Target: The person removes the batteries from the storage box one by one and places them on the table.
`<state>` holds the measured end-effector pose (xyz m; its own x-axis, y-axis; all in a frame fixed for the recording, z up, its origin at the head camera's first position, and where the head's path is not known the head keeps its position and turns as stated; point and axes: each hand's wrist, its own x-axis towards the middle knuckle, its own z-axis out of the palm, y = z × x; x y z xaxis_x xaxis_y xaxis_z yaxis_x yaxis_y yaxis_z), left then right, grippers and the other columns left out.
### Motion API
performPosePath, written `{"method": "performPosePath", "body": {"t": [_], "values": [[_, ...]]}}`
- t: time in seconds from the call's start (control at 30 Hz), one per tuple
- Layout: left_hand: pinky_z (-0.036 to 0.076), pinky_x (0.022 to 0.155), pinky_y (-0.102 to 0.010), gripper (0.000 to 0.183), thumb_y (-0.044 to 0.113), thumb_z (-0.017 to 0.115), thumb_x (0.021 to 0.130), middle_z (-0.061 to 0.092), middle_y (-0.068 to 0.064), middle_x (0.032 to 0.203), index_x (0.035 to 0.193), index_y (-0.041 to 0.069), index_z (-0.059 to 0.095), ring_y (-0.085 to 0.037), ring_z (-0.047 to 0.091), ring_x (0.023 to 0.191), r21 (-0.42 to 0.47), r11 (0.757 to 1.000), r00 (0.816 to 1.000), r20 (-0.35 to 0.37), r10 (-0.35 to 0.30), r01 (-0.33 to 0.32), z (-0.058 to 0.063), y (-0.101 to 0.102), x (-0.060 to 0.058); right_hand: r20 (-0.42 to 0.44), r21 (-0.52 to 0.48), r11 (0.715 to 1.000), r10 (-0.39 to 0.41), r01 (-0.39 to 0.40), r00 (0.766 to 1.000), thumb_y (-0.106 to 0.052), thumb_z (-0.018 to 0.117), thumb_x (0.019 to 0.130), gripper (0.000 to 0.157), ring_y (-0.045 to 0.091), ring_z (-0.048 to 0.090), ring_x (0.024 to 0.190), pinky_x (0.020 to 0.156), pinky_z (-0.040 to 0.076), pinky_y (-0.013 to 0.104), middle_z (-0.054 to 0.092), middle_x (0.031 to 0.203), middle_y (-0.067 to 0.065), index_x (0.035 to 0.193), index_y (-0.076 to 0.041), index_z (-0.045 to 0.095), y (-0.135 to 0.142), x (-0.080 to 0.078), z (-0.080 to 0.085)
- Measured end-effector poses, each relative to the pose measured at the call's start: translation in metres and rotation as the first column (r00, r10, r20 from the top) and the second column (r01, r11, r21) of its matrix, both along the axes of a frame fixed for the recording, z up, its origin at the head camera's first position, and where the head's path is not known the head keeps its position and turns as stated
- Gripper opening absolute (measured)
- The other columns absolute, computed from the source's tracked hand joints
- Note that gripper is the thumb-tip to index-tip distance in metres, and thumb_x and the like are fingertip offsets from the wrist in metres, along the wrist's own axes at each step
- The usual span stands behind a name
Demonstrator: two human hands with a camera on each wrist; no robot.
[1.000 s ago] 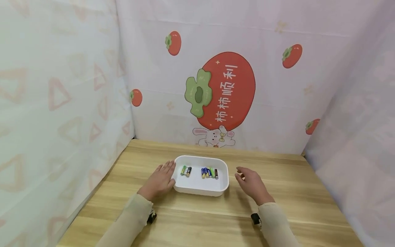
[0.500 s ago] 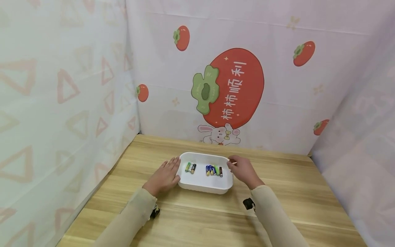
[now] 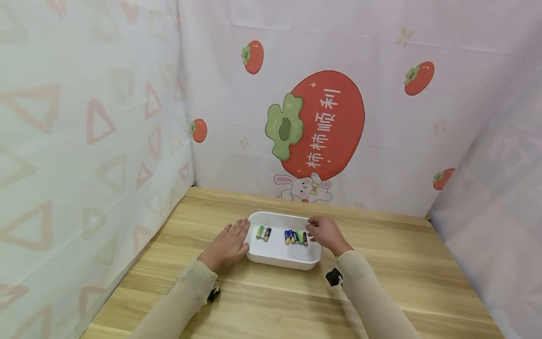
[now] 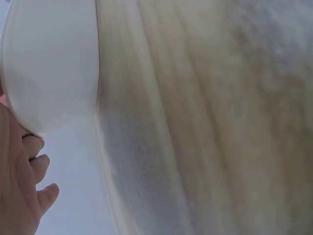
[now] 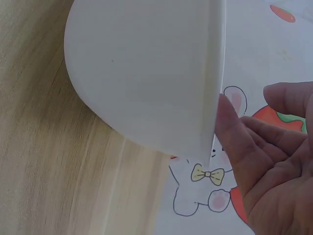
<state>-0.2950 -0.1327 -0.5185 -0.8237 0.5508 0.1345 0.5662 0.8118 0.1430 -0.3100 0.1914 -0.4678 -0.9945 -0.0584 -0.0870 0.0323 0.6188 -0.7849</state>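
Observation:
A white rectangular tray (image 3: 271, 250) stands on the wooden table with batteries in two groups. At the left inside lie a few batteries (image 3: 263, 233), green, silver and black. Several more batteries (image 3: 292, 237), blue and green, lie side by side at the right, with a dark brown battery (image 3: 305, 239) at their end. My left hand (image 3: 227, 246) rests on the tray's left rim, fingers extended. Over the right rim reaches my right hand (image 3: 328, 234), its fingertips close by the brown battery. In the right wrist view, thumb and fingers of this right hand (image 5: 274, 161) stand apart with nothing between them.
The wooden table (image 3: 271, 301) runs up to a white backdrop (image 3: 381, 155) printed with persimmons and a rabbit. Pale cloth hangs along the left side (image 3: 127, 141) and the right side (image 3: 499, 179). A black strap piece (image 3: 334, 278) sits at the right wrist.
My right hand has come from beside the tray, leftward over its right rim, toward the brown battery. The left hand stays at the left rim. The head view has shifted slightly.

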Motion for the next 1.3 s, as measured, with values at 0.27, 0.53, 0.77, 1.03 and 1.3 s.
{"method": "performPosePath", "body": {"t": [0.27, 0.53, 0.77, 1.03, 1.3], "values": [[0.015, 0.116, -0.048, 0.065, 0.029, 0.040, 0.102, 0.018, -0.015, 0.159, 0.153, -0.003, 0.017, -0.030, 0.016, 0.145, -0.015, 1.000, 1.000, -0.003, 0.007, -0.007, 0.006, 0.002, -0.004, 0.139, -0.134, 0.991, 0.006, 0.013, 0.990, -0.024, 0.057, 0.098, 0.050, 0.036, 0.062, 0.107, 0.083, 0.055, 0.043, 0.057, 0.125, 0.021, 0.136, 0.008, 0.049, -0.003, -0.007, 0.005], [0.014, 0.116, -0.047, 0.065, 0.030, 0.039, 0.102, 0.016, -0.015, 0.159, 0.153, -0.003, 0.016, -0.029, 0.013, 0.146, -0.025, 1.000, 1.000, 0.022, 0.015, -0.014, 0.004, 0.003, -0.005, 0.279, -0.165, 0.983, -0.027, 0.076, 0.960, -0.031, 0.055, 0.098, 0.067, 0.041, 0.044, 0.127, 0.096, 0.045, 0.054, 0.035, 0.146, 0.028, 0.145, 0.010, 0.031, -0.010, -0.010, 0.000], [0.014, 0.116, -0.047, 0.065, 0.030, 0.040, 0.102, 0.016, -0.013, 0.160, 0.154, -0.001, 0.016, -0.028, 0.014, 0.146, -0.020, 1.000, 1.000, 0.025, 0.013, -0.013, 0.005, 0.005, -0.004, 0.305, -0.097, 0.991, -0.060, 0.094, 0.951, -0.023, 0.055, 0.098, 0.058, 0.031, 0.055, 0.098, 0.085, 0.050, 0.047, 0.051, 0.126, 0.023, 0.143, 0.008, 0.036, -0.020, -0.009, -0.009], [0.013, 0.116, -0.046, 0.065, 0.030, 0.040, 0.102, 0.015, -0.012, 0.160, 0.154, 0.000, 0.015, -0.027, 0.013, 0.146, -0.032, 0.999, 0.998, 0.046, 0.037, -0.036, 0.009, 0.007, -0.002, 0.226, -0.021, 0.997, -0.063, 0.070, 0.972, -0.006, 0.063, 0.088, 0.026, 0.020, 0.052, 0.065, 0.065, 0.049, 0.033, 0.055, 0.089, 0.015, 0.106, 0.010, 0.052, -0.028, -0.011, -0.014], [0.014, 0.116, -0.047, 0.065, 0.029, 0.040, 0.102, 0.016, -0.012, 0.160, 0.154, -0.001, 0.016, -0.027, 0.014, 0.146, -0.026, 0.999, 0.998, 0.050, 0.035, -0.034, 0.009, 0.006, -0.003, 0.240, 0.085, 0.996, -0.058, 0.038, 0.969, -0.009, 0.065, 0.085, 0.011, 0.019, 0.051, 0.061, 0.056, 0.043, 0.028, 0.057, 0.075, 0.009, 0.082, 0.001, 0.061, -0.033, -0.019, -0.021]]}}
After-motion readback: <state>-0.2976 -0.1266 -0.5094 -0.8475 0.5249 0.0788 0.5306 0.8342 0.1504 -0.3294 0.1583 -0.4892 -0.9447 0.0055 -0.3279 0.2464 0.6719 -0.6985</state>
